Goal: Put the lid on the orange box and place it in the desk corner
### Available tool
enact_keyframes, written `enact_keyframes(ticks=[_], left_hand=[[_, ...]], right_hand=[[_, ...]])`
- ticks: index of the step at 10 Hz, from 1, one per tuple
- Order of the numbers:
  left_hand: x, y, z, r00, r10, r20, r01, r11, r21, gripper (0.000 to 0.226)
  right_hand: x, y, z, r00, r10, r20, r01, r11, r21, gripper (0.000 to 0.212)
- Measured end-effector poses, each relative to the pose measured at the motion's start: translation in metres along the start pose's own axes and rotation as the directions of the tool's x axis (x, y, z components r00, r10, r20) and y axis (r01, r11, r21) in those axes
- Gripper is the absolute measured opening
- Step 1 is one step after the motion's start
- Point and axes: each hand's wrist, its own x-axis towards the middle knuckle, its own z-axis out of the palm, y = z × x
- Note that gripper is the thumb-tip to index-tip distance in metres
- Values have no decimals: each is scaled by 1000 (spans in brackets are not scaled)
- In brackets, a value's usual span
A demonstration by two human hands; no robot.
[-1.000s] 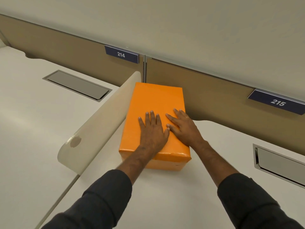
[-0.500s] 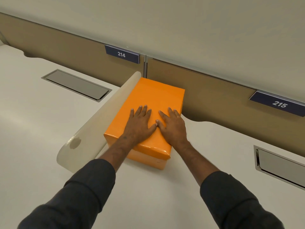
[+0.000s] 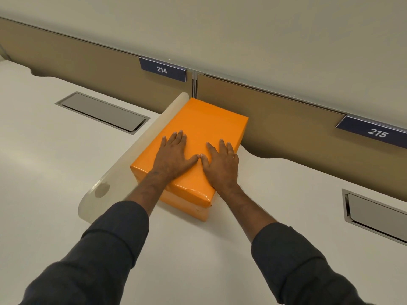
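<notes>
Hands first: left hand (image 3: 174,155) and right hand (image 3: 222,166) both lie flat with fingers spread on top of the orange box (image 3: 204,122), palms down, gripping nothing, thumbs touching each other. Lid (image 3: 193,183) is on the box, seated over the paler base. Box sits on the white desk (image 3: 198,243), its left side right against the curved cream divider (image 3: 123,159) and its far end tucked up to the brown back panel (image 3: 286,128), just below the 214 sign (image 3: 162,69).

blocked left: divider (image 3: 132,148) | blocked behind: back panel (image 3: 286,119) | free: desk (image 3: 275,194) right
</notes>
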Motion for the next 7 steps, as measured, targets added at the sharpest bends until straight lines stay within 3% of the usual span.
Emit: enact_keyframes(ticks=[2,6,7], left_hand=[[-1,2,-3,1000,-4,1,4,1000,-4,88],[-5,12,-21,999,2,36,-3,999,37,85],[-12,17,-32,995,48,-93,-47,999,18,82]], right_hand=[[2,-1,-3,1000,-8,29,8,1000,-25,60],[3,8,-26,976,-47,215,54,998,-28,74],[0,9,-35,989,-66,134,71,997,-38,77]])
